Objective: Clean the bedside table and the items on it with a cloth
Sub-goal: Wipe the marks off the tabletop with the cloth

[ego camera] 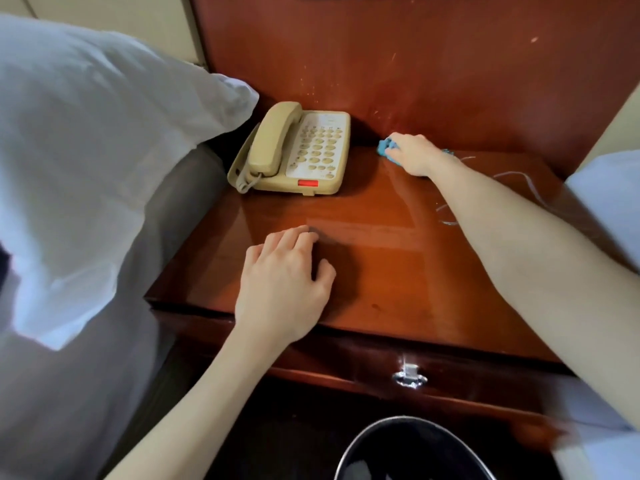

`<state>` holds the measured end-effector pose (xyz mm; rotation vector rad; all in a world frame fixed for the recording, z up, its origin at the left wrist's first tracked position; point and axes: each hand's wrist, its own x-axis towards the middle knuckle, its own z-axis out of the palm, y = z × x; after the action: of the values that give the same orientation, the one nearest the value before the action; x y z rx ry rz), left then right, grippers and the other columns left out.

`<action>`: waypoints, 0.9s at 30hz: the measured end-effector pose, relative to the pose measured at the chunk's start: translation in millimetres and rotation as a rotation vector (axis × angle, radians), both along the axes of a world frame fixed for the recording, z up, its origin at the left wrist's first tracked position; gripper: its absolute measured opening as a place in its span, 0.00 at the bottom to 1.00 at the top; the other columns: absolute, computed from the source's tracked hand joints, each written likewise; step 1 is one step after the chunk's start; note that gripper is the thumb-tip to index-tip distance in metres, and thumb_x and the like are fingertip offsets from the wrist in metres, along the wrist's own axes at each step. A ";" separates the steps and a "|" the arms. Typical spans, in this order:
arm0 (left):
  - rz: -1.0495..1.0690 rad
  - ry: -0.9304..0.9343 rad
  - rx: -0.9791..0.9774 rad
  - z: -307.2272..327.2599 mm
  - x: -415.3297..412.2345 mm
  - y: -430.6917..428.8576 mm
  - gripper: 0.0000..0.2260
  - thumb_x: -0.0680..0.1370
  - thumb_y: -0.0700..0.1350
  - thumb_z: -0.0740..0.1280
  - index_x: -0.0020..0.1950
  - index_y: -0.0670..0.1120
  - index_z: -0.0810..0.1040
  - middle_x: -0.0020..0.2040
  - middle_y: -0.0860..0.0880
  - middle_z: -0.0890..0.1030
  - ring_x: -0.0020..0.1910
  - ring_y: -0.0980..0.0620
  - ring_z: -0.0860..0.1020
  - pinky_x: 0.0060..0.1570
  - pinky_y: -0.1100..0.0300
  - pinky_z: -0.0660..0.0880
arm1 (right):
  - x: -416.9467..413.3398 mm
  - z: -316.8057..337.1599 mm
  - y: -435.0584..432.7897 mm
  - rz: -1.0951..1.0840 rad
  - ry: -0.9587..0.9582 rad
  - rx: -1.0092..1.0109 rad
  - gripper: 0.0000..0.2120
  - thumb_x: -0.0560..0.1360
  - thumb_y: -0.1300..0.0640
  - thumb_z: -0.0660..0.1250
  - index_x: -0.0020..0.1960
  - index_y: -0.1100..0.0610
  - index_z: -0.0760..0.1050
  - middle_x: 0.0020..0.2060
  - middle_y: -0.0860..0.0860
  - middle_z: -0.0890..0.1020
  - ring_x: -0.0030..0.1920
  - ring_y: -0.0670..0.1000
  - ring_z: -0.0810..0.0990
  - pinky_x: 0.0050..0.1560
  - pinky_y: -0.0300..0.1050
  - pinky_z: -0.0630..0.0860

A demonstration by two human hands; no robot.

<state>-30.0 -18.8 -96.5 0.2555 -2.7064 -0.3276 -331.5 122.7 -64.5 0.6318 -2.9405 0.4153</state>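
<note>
No legible text, only blurred keypad markings on the beige telephone (304, 154).

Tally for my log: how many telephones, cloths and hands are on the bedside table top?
beige telephone: 1
blue cloth: 1, in the right hand
hands: 2, the left hand resting on the wood, plus the right
Total: 4

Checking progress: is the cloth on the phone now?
No, the right hand holds the blue cloth on the table, beside the phone.
</note>
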 end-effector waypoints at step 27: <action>-0.020 -0.005 0.047 1.2 -0.1 -2.8 0.17 0.77 0.51 0.60 0.63 0.49 0.75 0.67 0.51 0.75 0.65 0.48 0.71 0.62 0.49 0.67 | 200.3 -8.9 108.5 0.230 -0.142 0.001 0.23 0.83 0.55 0.53 0.77 0.52 0.54 0.77 0.47 0.56 0.76 0.46 0.52 0.68 0.36 0.45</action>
<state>-30.1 -21.6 -95.3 0.2433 -2.7097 -0.3972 -131.3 231.2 -73.4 0.9850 -3.0090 0.4995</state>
